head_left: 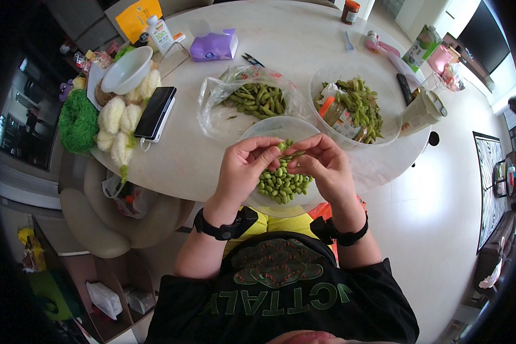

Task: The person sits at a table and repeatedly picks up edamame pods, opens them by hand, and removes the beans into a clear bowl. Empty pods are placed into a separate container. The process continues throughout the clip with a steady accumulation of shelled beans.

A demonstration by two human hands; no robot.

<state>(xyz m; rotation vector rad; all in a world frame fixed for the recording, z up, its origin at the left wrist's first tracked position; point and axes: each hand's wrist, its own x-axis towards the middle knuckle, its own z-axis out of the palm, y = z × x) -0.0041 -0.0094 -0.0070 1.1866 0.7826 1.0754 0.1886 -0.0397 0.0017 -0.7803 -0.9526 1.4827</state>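
Note:
Both hands meet above a clear plastic bowl (266, 208) of shelled green soybeans (281, 185). Between the thumb and fingers of my left hand (245, 165) is an edamame pod (281, 146), its green end showing at the fingertips. My right hand (327, 167) pinches the pod's other side; the fingers partly hide it. Beyond the bowl, a clear plastic bag (213, 120) lies spread with whole edamame pods (258, 101) on it. To its right, a large clear bowl (391, 129) holds empty-looking pods (363, 101) and an orange-lidded jar (342, 116).
At the left are a phone (155, 112) on a white power bank, pale loofah-like bundles (114, 116), a green mesh ball (77, 122) and a white bowl (127, 71). A purple tissue pack (214, 46) and scissors (253, 60) lie farther back. A lidded cup (423, 112) stands right.

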